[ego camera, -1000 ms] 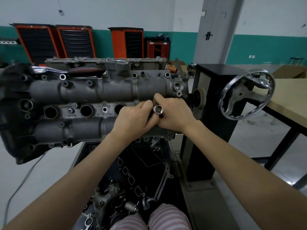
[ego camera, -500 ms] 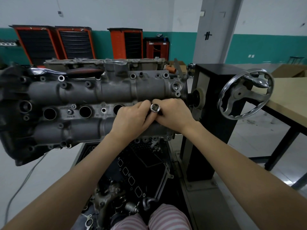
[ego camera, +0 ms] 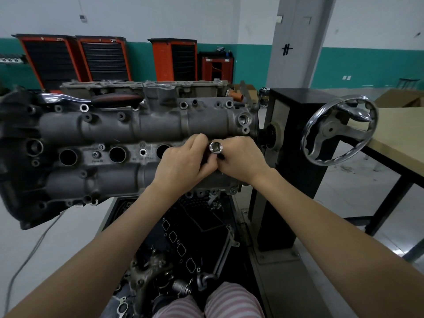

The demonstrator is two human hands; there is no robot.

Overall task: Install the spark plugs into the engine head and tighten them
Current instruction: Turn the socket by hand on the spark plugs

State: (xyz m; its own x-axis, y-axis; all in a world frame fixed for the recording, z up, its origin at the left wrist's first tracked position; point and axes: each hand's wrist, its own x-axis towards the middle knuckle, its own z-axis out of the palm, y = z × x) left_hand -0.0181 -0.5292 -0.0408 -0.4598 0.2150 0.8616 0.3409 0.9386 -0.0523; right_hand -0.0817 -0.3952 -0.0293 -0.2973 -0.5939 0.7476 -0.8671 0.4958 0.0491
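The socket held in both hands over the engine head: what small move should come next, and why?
Probably keep turning the socket by hand. Both the left hand and right hand grip it at the rightmost well of the engine head, and the ratchet lies unused on top.

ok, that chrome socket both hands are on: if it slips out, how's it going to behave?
The socket looks like polished metal, so probably slick and heavy for its size. It is round, so it would likely roll or drop off the engine head. The left hand and right hand both pinch it, which suggests a fiddly hold.
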